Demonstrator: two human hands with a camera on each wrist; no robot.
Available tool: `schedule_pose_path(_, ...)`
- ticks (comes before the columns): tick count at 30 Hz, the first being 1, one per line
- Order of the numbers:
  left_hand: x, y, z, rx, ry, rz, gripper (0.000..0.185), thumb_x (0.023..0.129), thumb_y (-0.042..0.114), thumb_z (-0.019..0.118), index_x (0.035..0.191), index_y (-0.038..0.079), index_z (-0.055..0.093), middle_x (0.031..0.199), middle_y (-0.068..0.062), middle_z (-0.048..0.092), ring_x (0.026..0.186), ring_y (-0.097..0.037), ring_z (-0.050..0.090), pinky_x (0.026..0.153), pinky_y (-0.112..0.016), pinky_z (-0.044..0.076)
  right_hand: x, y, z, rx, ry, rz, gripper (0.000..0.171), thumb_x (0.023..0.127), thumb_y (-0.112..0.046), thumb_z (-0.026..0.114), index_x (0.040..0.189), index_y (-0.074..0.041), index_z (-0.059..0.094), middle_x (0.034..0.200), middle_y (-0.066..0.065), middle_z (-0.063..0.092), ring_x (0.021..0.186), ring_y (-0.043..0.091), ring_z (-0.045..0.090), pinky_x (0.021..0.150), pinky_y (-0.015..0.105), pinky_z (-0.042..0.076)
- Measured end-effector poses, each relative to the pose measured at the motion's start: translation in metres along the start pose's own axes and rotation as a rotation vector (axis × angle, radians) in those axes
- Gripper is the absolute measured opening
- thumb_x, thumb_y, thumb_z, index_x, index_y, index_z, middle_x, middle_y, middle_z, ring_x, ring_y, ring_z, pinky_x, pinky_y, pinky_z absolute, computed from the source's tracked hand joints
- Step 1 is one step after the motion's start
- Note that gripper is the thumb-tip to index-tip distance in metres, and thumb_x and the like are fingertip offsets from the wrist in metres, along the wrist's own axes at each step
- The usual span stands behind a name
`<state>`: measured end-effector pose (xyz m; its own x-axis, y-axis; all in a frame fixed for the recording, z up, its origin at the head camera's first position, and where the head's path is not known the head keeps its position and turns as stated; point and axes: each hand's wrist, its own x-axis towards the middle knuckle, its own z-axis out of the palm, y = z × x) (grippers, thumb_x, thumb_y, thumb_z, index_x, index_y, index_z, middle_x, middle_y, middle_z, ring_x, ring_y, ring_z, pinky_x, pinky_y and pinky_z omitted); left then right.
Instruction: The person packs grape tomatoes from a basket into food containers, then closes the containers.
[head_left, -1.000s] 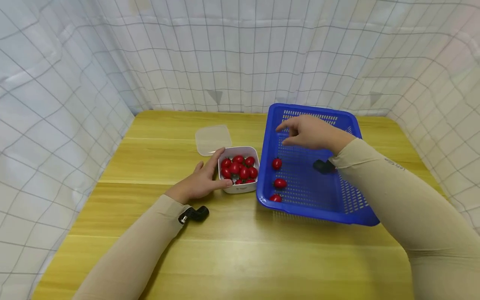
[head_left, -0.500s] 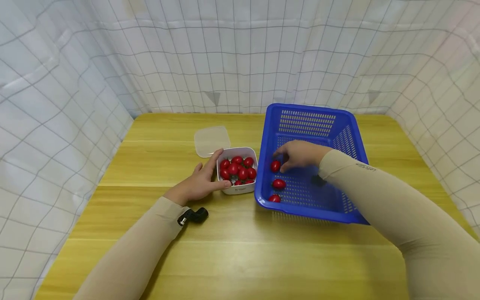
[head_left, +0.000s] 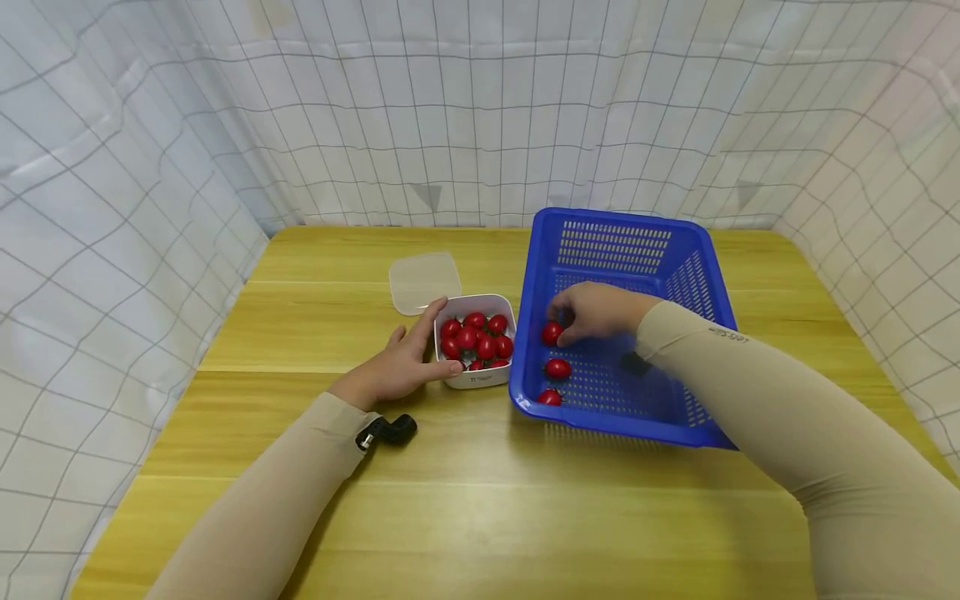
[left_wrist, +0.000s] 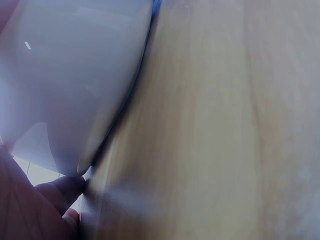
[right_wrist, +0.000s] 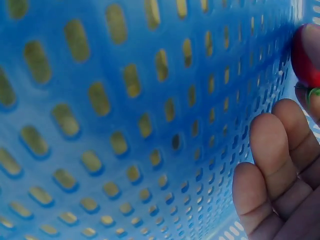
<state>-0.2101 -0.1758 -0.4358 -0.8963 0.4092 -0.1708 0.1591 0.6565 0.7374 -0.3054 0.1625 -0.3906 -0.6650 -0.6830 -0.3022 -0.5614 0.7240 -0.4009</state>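
Note:
A small white box (head_left: pixel 487 377) full of several red cherry tomatoes (head_left: pixel 477 337) stands on the wooden table. My left hand (head_left: pixel 408 358) grips its left side, thumb along the near wall; the left wrist view shows the white box (left_wrist: pixel 70 85) close up. My right hand (head_left: pixel 592 310) is inside the blue perforated basket (head_left: pixel 637 392), its fingers curled round a red tomato (head_left: pixel 552 332) near the basket's left wall. In the right wrist view that tomato (right_wrist: pixel 306 55) shows at the fingertips (right_wrist: pixel 272 135). Two more tomatoes (head_left: pixel 557 367) lie in the basket nearer me.
A clear plastic lid (head_left: pixel 424 281) lies flat behind the white box. A checked white curtain (head_left: pixel 480 108) surrounds the table on three sides. Bare wood (head_left: pixel 480 508) stretches from the containers to the near edge.
My right hand came down from the far part of the basket onto the farthest tomato and closed its fingers round it. The left hand and box stayed put.

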Motion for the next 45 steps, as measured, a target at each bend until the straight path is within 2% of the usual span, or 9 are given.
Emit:
schedule_pose_path(2,0.0,0.0,0.0,0.0,0.0,0.002,0.109,0.094,0.057,0.069,0.17,0.027,-0.003,0.178,-0.01,0.009,0.162,-0.043,0.018,0.129,-0.06,-0.014,-0.001,-0.001,0.0,0.007,-0.002,0.003,0.022,0.088,-0.023,0.084,0.104,-0.011,0.074,0.094,0.002,0.073,0.087,0.018,0.065,0.086,0.038,0.057)
schedule_pose_path(8,-0.001,0.001,0.001,-0.002,-0.003,0.01,0.109,0.095,0.056,0.069,0.17,0.025,-0.003,0.178,-0.011,0.009,0.162,-0.042,0.018,0.129,-0.062,-0.014,-0.003,-0.001,-0.002,-0.006,-0.011,-0.018,0.022,0.088,-0.024,0.084,0.105,-0.012,0.076,0.095,0.0,0.074,0.088,0.016,0.065,0.086,0.037,0.057)
schedule_pose_path(12,0.0,0.001,0.001,0.0,-0.006,0.018,0.109,0.095,0.057,0.069,0.17,0.024,-0.003,0.178,-0.012,0.009,0.162,-0.043,0.017,0.128,-0.063,-0.014,-0.007,0.001,-0.007,-0.01,0.006,0.006,0.017,0.088,-0.02,0.082,0.103,-0.013,0.076,0.093,0.0,0.073,0.086,0.016,0.064,0.083,0.037,0.056)
schedule_pose_path(18,-0.001,0.001,0.0,0.002,0.0,0.013,0.108,0.095,0.056,0.069,0.17,0.025,-0.003,0.179,-0.01,0.007,0.163,-0.041,0.017,0.129,-0.062,-0.014,-0.005,0.0,-0.005,-0.005,-0.012,-0.01,0.032,0.09,-0.023,0.082,0.118,-0.009,0.076,0.097,0.003,0.075,0.089,0.017,0.067,0.086,0.038,0.058)
schedule_pose_path(22,-0.001,0.001,0.001,0.005,0.001,0.01,0.108,0.095,0.057,0.069,0.17,0.026,-0.003,0.179,-0.011,0.008,0.162,-0.042,0.018,0.129,-0.061,-0.014,-0.002,0.0,0.0,-0.001,-0.012,-0.015,0.035,0.09,-0.025,0.083,0.12,-0.008,0.075,0.097,0.003,0.075,0.089,0.017,0.066,0.087,0.039,0.057)
schedule_pose_path(27,-0.003,0.0,0.001,-0.006,0.001,-0.001,0.108,0.095,0.057,0.069,0.17,0.026,-0.003,0.179,-0.009,0.007,0.164,-0.041,0.012,0.129,-0.061,-0.015,-0.001,-0.003,0.004,0.008,-0.01,-0.009,0.044,0.089,-0.031,0.084,0.125,-0.008,0.073,0.104,0.003,0.075,0.095,0.019,0.066,0.093,0.041,0.056)
schedule_pose_path(32,-0.003,0.0,0.001,-0.006,0.005,0.009,0.108,0.095,0.057,0.069,0.17,0.026,-0.002,0.178,-0.01,0.008,0.163,-0.041,0.014,0.129,-0.061,-0.015,-0.003,-0.005,0.001,-0.028,0.011,-0.013,0.031,0.085,-0.027,0.085,0.11,-0.011,0.074,0.096,0.001,0.072,0.09,0.019,0.063,0.086,0.038,0.055)
schedule_pose_path(38,-0.002,0.0,0.001,-0.004,0.001,0.014,0.108,0.095,0.056,0.069,0.17,0.025,-0.002,0.178,-0.011,0.008,0.163,-0.042,0.015,0.128,-0.063,-0.015,-0.017,-0.014,-0.024,0.018,0.068,0.005,0.024,0.087,-0.023,0.084,0.105,-0.014,0.071,0.089,0.001,0.069,0.082,0.017,0.061,0.074,0.033,0.052)
schedule_pose_path(45,-0.002,0.003,-0.001,-0.012,0.003,0.021,0.107,0.095,0.052,0.069,0.17,0.024,-0.001,0.178,-0.011,0.009,0.163,-0.041,0.017,0.128,-0.062,-0.015,-0.034,-0.047,-0.062,0.056,0.197,-0.076,0.026,0.089,-0.019,0.083,0.111,-0.011,0.071,0.087,0.002,0.069,0.079,0.017,0.062,0.072,0.032,0.052)
